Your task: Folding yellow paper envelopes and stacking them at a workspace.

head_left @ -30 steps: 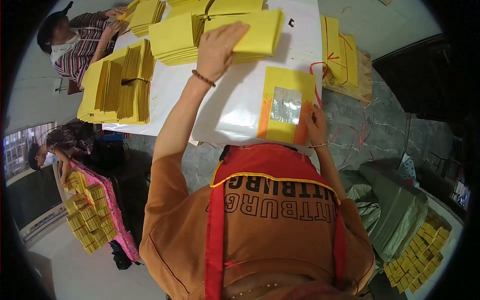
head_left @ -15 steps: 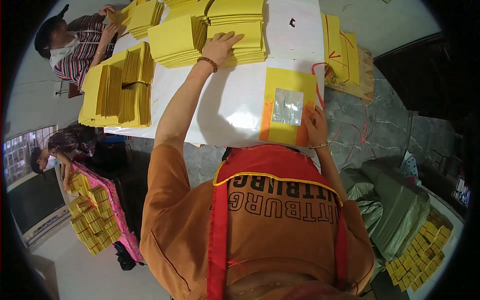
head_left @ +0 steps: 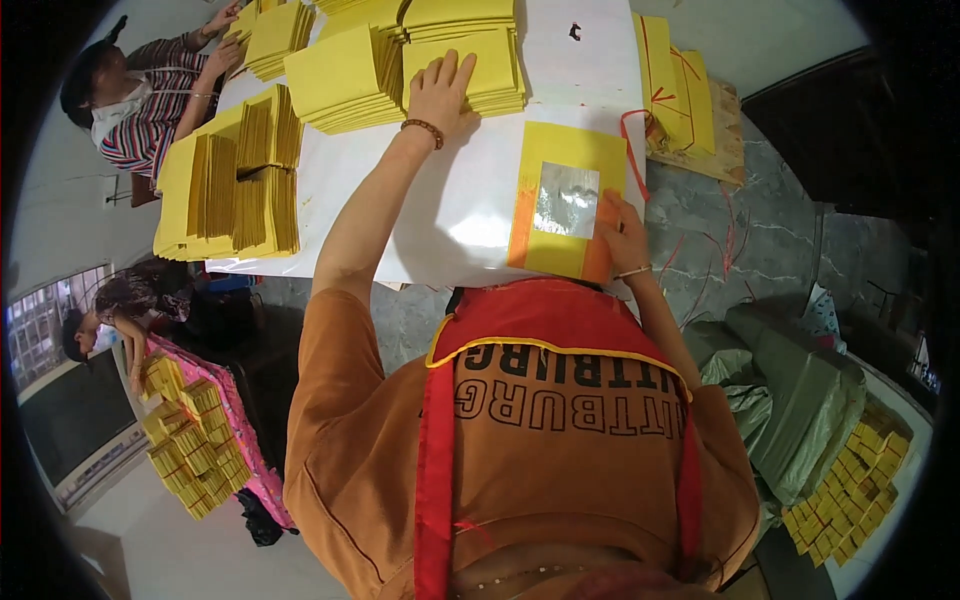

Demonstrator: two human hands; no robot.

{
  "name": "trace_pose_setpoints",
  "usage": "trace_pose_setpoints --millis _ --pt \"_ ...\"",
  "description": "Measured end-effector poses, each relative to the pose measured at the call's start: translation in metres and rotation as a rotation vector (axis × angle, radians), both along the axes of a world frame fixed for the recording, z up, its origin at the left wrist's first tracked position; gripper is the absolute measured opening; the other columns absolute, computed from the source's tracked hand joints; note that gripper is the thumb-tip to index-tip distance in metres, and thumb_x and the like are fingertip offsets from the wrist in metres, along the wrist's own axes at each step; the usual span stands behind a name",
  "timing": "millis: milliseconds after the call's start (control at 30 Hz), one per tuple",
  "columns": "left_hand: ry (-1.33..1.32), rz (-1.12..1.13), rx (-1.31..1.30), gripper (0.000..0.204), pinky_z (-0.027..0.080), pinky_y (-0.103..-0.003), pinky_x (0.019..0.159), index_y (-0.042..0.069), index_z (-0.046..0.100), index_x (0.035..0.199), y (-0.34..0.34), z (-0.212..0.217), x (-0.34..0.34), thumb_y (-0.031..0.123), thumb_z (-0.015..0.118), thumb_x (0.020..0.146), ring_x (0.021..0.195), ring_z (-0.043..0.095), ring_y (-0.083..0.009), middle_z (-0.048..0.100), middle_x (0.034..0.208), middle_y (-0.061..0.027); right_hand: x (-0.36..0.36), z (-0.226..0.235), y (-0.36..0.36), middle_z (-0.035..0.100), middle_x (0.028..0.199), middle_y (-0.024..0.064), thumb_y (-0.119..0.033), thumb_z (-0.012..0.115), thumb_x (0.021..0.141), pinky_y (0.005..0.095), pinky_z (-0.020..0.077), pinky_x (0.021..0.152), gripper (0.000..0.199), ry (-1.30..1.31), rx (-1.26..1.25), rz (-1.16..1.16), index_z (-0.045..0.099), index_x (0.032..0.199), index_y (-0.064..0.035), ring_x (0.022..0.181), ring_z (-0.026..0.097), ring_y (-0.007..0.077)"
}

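Progress looked early: left hand lay flat, fingers spread, on upper-centre yellow stack, right hand pinned 1 foil-centred sheet, many stacks left.

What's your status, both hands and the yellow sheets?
Left hand flat on top of yellow paper stack, fingers spread. Right hand at edge of yellow sheet with silver foil square on white table. Nothing in the way.

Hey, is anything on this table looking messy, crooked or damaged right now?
Mostly tidy. The left hand lies flat on a squared yellow paper stack; the right hand touches a yellow sheet with a silver foil square. Only oddities: a small dark mark on the white table cover, and loose red string.
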State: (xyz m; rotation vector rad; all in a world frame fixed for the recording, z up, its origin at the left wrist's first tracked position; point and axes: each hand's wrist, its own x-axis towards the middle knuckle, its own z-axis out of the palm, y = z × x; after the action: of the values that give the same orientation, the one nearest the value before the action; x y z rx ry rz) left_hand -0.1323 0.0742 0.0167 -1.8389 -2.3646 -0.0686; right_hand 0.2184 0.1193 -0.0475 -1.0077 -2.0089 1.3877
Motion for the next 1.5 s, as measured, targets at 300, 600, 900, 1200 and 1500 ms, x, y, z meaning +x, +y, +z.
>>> trace_pose_setpoints --millis 300,600,900,1200,1500 --pt "-0.135 -0.161 0.305 0.084 0.027 -0.046 0.099 0.016 0.027 0.136 -0.022 0.032 0.009 0.023 0.072 0.065 0.122 0.031 -0.0365 0.031 0.136 -0.0177 -0.006 0.008 0.017 0.048 0.124 0.0054 0.004 0.053 0.076 0.0253 0.0429 0.088 0.051 0.187 -0.595 -0.05 0.045 0.126 -0.0038 0.107 0.05 0.0144" --pt "-0.543 -0.411 0.294 0.069 0.033 -0.041 0.094 0.014 0.043 0.128 -0.083 0.014 0.113 -0.001 0.055 0.062 0.117 0.038 -0.0334 0.042 0.128 -0.0159 -0.007 0.021 0.015 0.051 0.118 0.0072 0.001 0.055 0.079 0.0264 0.0447 0.085 0.047 0.349 -0.94 -0.096 0.045 0.125 -0.0025 0.102 0.052 0.0158" --pt "-0.542 -0.4 0.139 0.047 0.031 -0.036 0.089 0.017 0.057 0.11 -0.098 -0.027 0.144 -0.005 0.049 0.07 0.112 0.043 -0.0217 0.052 0.117 -0.0032 0.009 0.034 0.004 0.052 0.117 0.0062 -0.007 0.052 0.084 0.0262 0.0463 0.082 0.041 0.382 -0.988 -0.134 0.046 0.124 -0.0054 0.1 0.053 0.014" --pt "-0.761 -0.33 0.107 0.025 0.031 -0.038 0.086 0.014 0.059 0.104 -0.097 -0.02 0.135 0.011 0.053 0.08 0.103 0.05 -0.0194 0.06 0.106 -0.0024 0.043 0.027 0.003 0.056 0.108 0.0068 -0.012 0.058 0.081 0.0278 0.0471 0.072 0.039 -0.045 -0.53 0.041 0.051 0.119 -0.0075 0.093 0.055 0.0129" --pt "-1.28 0.153 -0.097 0.036 0.042 -0.033 0.052 0.001 0.061 0.093 -0.064 -0.026 0.123 0.035 0.055 0.085 0.051 0.052 -0.02 0.058 0.061 -0.0105 0.006 0.002 0.02 0.061 0.089 0.0041 -0.021 0.057 0.084 0.0226 0.043 0.066 0.037 -0.004 -0.252 0.152 0.052 0.116 -0.0036 0.072 0.052 0.0087"
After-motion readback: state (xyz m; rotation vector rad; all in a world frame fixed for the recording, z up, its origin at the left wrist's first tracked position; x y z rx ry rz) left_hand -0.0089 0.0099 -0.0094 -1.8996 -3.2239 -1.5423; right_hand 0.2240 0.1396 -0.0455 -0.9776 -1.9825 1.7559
